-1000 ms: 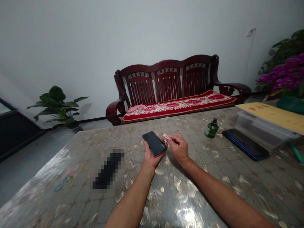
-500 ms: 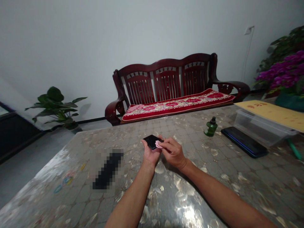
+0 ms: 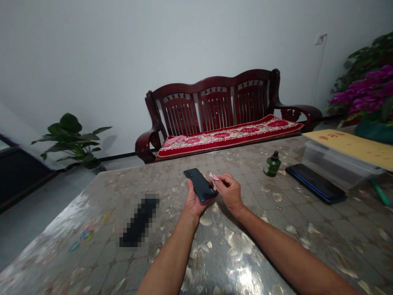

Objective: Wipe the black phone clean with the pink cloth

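Note:
A dark smartphone (image 3: pixel 200 185) rests in my left hand (image 3: pixel 194 203), its back with the camera lenses facing up. My left thumb lies along its near edge, and the other fingers are mostly hidden under it. My right hand (image 3: pixel 231 194) is closed on a small pink cloth (image 3: pixel 215 179), pinched between thumb and fingers. The cloth is just beside the phone's right edge; whether it touches cannot be told. Both hands are above the patterned table (image 3: pixel 211 262).
A green bottle (image 3: pixel 272 164) stands to the right, near another phone (image 3: pixel 316 183). Beyond is a clear plastic box (image 3: pixel 340 166) under a yellow sheet (image 3: pixel 350 145). At left lie a pixelated dark object (image 3: pixel 139 223) and several colored bands (image 3: pixel 86 235). A wooden bench (image 3: pixel 215 110) stands behind.
The phone in my left hand has changed angle and now shows its whole back. My right hand with the pink cloth has moved right, off the phone's surface to its edge.

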`<action>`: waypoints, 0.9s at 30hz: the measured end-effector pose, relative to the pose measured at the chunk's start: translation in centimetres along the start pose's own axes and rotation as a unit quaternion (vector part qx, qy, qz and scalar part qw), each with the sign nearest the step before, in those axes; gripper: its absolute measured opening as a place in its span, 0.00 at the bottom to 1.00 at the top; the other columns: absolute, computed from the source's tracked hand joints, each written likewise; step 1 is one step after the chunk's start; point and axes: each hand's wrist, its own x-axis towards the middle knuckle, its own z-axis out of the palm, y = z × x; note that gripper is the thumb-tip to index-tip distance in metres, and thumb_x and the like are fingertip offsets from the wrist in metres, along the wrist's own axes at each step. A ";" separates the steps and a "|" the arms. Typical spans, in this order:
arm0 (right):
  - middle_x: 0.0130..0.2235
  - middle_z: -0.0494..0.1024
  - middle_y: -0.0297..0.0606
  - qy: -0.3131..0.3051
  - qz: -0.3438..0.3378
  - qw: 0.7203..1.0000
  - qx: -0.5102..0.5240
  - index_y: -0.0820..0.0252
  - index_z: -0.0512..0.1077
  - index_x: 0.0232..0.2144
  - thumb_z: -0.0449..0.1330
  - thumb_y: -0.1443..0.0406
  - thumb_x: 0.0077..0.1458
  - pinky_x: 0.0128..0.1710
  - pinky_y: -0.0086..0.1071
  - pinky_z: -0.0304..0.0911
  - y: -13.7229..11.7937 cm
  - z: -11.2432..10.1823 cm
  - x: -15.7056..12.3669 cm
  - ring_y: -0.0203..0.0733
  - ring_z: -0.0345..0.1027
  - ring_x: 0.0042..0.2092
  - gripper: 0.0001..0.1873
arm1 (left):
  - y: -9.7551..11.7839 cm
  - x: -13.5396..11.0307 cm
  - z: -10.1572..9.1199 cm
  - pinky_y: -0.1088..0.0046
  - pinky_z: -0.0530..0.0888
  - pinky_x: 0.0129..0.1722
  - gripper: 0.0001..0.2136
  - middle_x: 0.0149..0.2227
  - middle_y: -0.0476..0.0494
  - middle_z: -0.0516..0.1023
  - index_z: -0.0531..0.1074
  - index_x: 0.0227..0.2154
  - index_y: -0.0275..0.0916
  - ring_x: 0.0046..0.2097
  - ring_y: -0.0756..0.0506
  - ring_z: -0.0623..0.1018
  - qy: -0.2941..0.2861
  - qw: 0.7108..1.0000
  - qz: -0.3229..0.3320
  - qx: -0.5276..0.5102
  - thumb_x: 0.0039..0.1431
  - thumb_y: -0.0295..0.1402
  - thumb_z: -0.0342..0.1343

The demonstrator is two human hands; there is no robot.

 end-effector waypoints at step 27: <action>0.30 0.78 0.37 0.017 0.054 0.997 0.045 0.58 0.83 0.32 0.65 0.59 0.52 0.35 0.33 0.66 0.7 0.2 -0.2 0.41 0.71 0.33 0.10 | -0.3 -0.3 1.0 0.52 0.76 0.50 0.20 0.34 0.39 0.83 0.79 0.39 0.36 0.36 0.42 0.82 0.051 0.998 0.027 0.005 0.67 0.48 0.51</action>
